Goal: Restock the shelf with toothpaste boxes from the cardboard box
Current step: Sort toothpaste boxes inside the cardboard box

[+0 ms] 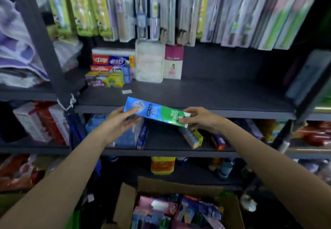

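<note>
Mostly undone: both the left hand (pixel 119 119) and right hand (pixel 198 119) grip one toothpaste box (pixel 157 111) before the sparse shelf (pixel 215 92); the cardboard box (pixel 125 203) holds plenty.

Dark shelf (pixel 215 92), just above and beyond the hands (pixel 118 119): stacked toothpaste boxes (pixel 111 67) at back left, clear packet (pixel 149 62) and pink carton (pixel 173 62) standing beside them.

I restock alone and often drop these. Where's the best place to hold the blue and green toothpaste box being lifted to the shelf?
By its two short ends, as both hands do here: left hand on the blue end, right hand on the green. The toothpaste box is long, thin and tilted.
</note>
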{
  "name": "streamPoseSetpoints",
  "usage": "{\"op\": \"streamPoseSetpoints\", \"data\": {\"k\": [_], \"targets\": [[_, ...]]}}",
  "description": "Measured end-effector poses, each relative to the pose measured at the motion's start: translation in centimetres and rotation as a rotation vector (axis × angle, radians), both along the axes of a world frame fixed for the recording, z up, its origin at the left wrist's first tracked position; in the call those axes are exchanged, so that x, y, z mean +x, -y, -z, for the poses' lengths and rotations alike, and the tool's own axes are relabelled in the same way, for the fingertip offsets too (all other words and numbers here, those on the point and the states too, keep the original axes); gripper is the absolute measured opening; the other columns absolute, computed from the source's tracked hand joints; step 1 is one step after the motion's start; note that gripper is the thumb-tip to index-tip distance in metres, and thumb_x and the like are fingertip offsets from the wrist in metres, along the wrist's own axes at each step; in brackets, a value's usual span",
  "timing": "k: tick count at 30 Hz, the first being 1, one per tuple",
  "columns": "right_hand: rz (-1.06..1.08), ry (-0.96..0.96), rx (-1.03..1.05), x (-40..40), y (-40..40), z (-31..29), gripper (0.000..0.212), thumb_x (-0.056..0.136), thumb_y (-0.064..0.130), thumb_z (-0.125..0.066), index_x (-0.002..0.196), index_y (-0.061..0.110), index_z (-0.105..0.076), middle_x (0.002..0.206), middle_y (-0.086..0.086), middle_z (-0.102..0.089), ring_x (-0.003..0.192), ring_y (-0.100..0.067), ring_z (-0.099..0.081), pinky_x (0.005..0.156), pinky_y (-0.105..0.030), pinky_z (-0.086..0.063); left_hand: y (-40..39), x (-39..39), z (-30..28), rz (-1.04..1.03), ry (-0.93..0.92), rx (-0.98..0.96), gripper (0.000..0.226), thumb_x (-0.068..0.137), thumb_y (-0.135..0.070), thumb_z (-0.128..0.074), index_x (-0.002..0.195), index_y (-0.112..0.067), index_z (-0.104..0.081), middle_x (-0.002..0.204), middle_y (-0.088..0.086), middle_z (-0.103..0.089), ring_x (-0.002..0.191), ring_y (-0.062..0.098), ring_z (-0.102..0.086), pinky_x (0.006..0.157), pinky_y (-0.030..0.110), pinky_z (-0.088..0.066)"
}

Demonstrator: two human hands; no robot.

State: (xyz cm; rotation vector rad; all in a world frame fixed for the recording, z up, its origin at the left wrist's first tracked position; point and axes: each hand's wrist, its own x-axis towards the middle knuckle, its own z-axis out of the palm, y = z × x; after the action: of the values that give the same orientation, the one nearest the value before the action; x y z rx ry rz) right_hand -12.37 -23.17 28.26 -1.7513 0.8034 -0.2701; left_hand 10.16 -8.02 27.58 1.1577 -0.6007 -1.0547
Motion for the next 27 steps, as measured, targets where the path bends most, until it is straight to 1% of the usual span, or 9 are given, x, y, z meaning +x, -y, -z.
{"op": "streamPoseSetpoints", "data": {"k": [4, 7, 8, 10, 13, 16, 18, 22, 27], "targets": [[0.351, 0.533, 0.248, -1.3, 2.0, -3.4, 0.006, 0.087, 0.014, -0.062, 0.083, 0.018, -0.061, 0.07, 0.005, -0.067, 0.056, -0.004, -0.055, 0.055, -0.017, -0.042, 3.8, -2.7, -1.8, 0.056, 0.038, -0.008, 0.009, 0.088, -0.008, -0.057, 0.089, -0.015, -0.062, 0.074, -0.003, -0.073, 0.068, 0.009, -0.069, 0.061, 0.017, -0.056], [0.549, 0.827, 0.292, -1.3, 4.2, -6.0, 0.013, 0.09, 0.011, -0.058, 0.078, 0.017, -0.058, 0.059, 0.006, -0.064, 0.046, -0.004, -0.05, 0.041, -0.014, -0.035, 7.5, -6.1, -2.5, 0.2, 0.531, 0.12, 0.013, 0.078, -0.009, -0.071, 0.081, -0.015, -0.059, 0.078, 0.0, -0.066, 0.072, 0.01, -0.061, 0.058, 0.011, -0.05], [0.554, 0.793, 0.229, -1.2, 4.6, -6.5, 0.011, 0.089, 0.01, -0.06, 0.08, 0.015, -0.058, 0.06, 0.004, -0.063, 0.047, -0.006, -0.048, 0.039, -0.014, -0.034, 8.9, -7.3, -2.6, 0.218, 0.652, 0.122, 0.017, 0.075, -0.01, -0.075, 0.077, -0.015, -0.058, 0.077, 0.0, -0.064, 0.073, 0.011, -0.058, 0.056, 0.012, -0.046], [0.486, 0.506, -0.007, -1.2, 5.2, -6.7, 0.007, 0.087, 0.015, -0.065, 0.086, 0.009, -0.06, 0.068, -0.002, -0.061, 0.047, -0.011, -0.045, 0.037, -0.016, -0.035, 11.7, -9.6, -2.6, 0.179, 0.706, 0.075, 0.022, 0.071, -0.013, -0.078, 0.075, -0.015, -0.057, 0.073, -0.001, -0.062, 0.07, 0.012, -0.055, 0.053, 0.014, -0.043], [0.38, 0.066, -0.311, -2.0, 7.2, -5.9, 0.032, 0.078, 0.032, -0.074, 0.096, 0.008, -0.063, 0.077, -0.01, -0.067, 0.055, -0.021, -0.059, 0.044, -0.024, -0.046, 16.2, -12.4, -3.1, 0.014, 0.754, 0.02, 0.028, 0.068, -0.02, -0.081, 0.079, -0.01, -0.057, 0.073, 0.002, -0.059, 0.069, 0.014, -0.052, 0.058, 0.023, -0.04], [0.487, 0.08, -0.328, -3.6, 10.6, -6.0, 0.034, 0.074, 0.032, -0.076, 0.095, 0.009, -0.062, 0.076, -0.01, -0.069, 0.051, -0.018, -0.059, 0.04, -0.024, -0.045, 20.6, -14.4, -3.9, -0.027, 0.911, 0.017, 0.037, 0.067, -0.029, -0.081, 0.086, -0.006, -0.058, 0.075, 0.002, -0.058, 0.069, 0.013, -0.051, 0.054, 0.018, -0.038], [0.548, 0.083, -0.338, -4.7, 13.1, -5.8, 0.033, 0.075, 0.026, -0.075, 0.094, 0.007, -0.056, 0.074, -0.007, -0.066, 0.045, -0.012, -0.06, 0.041, -0.024, -0.049, 23.5, -15.3, -3.8, 0.051, 1.012, 0.03, 0.031, 0.071, -0.028, -0.077, 0.089, -0.01, -0.059, 0.083, 0.003, -0.061, 0.078, 0.015, -0.056, 0.061, 0.018, -0.043], [0.625, -0.094, -0.561, -5.9, 18.3, -3.9, 0.045, 0.078, 0.033, -0.072, 0.098, 0.004, -0.044, 0.105, -0.015, -0.061, 0.092, -0.031, -0.063, 0.075, -0.042, -0.054, 28.6, -16.3, -3.5, 0.138, 1.121, 0.059, 0.043, 0.081, -0.016, -0.067, 0.122, -0.013, -0.056, 0.123, 0.008, -0.057, 0.11, 0.02, -0.056, 0.092, 0.028, -0.045], [0.679, -0.158, -0.601, -6.0, 23.3, -1.9, 0.055, 0.082, 0.033, -0.069, 0.117, 0.001, -0.042, 0.119, -0.018, -0.053, 0.109, -0.033, -0.054, 0.084, -0.038, -0.046, 32.9, -16.8, -3.9, 0.238, 1.051, 0.076, 0.054, 0.088, 0.0, -0.052, 0.137, -0.017, -0.039, 0.139, 0.002, -0.046, 0.116, 0.016, -0.053, 0.093, 0.021, -0.041]]}}
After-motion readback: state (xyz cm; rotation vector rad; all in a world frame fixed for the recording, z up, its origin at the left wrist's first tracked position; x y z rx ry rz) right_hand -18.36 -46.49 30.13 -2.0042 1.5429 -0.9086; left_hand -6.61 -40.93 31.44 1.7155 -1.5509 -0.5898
